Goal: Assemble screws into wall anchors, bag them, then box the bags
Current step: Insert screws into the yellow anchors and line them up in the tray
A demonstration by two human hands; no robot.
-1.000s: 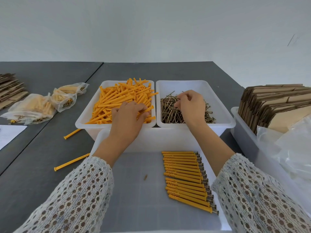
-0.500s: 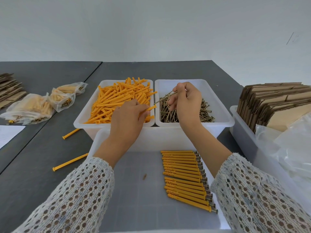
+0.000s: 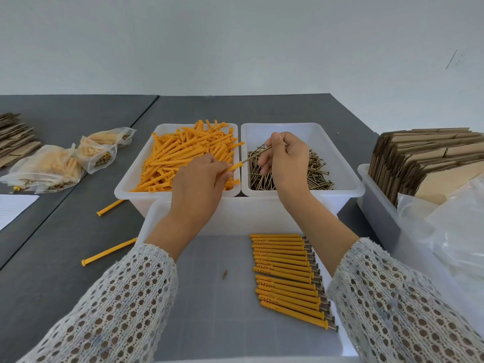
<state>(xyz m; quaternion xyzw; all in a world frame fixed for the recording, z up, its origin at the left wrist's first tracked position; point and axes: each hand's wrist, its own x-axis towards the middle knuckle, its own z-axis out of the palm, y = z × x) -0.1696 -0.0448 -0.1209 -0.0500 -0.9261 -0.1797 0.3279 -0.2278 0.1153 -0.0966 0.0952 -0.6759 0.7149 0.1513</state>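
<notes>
Fingers of the left hand [image 3: 195, 184] are curled round an orange wall anchor [image 3: 234, 167], whose flanged end is held out over the right edge of the anchor bin [image 3: 131, 179]. A screw [image 3: 255, 154] is pinched between the thumb and fingertips of the right hand [image 3: 286, 163], above the left side of the screw bin [image 3: 343, 163], and its tip is met with the anchor's open end just over the rims where the two bins touch. Both bins are set side by side towards the far edge of the grey table [image 3: 52, 258]. A row of assembled anchors [image 3: 286, 276] is laid in parallel along the right side of the near tray [image 3: 154, 218], heads towards its right wall. Two loose anchors [image 3: 108, 251] are seen on the table left of the tray. Filled bags [image 3: 49, 166] are gathered near the table's left edge, and flattened cartons [image 3: 424, 158] are stood in a bin at the right edge.
</notes>
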